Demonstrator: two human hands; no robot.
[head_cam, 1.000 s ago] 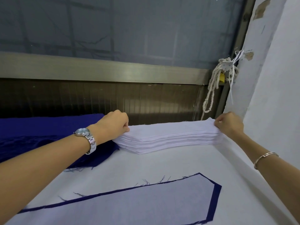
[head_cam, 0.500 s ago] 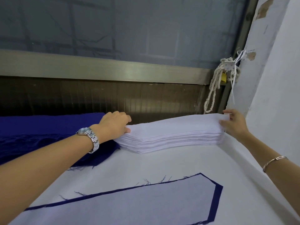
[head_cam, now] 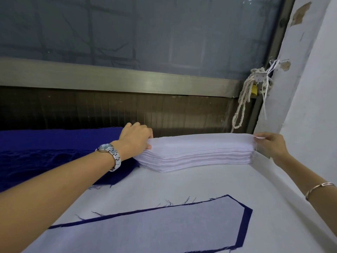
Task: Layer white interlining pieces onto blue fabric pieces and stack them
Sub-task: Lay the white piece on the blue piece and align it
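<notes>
While the left grip [head_cam: 135, 136] pinches the top interlining sheet [head_cam: 200, 143], the right grip [head_cam: 271, 145] pinches its far end.

Bare bench [head_cam: 191, 185] lies open between the interlining stack [head_cam: 197, 154] and the layered blue piece [head_cam: 155, 232] nearer the person. The dark back panel [head_cam: 91, 110] closes the way behind the stack. The blue fabric heap [head_cam: 45, 152] crowds its left end, where the left hand [head_cam: 135, 139] grips; the right hand [head_cam: 271, 146] fills the narrow gap to the wall [head_cam: 310, 115], under a hanging rope [head_cam: 242, 105].
</notes>
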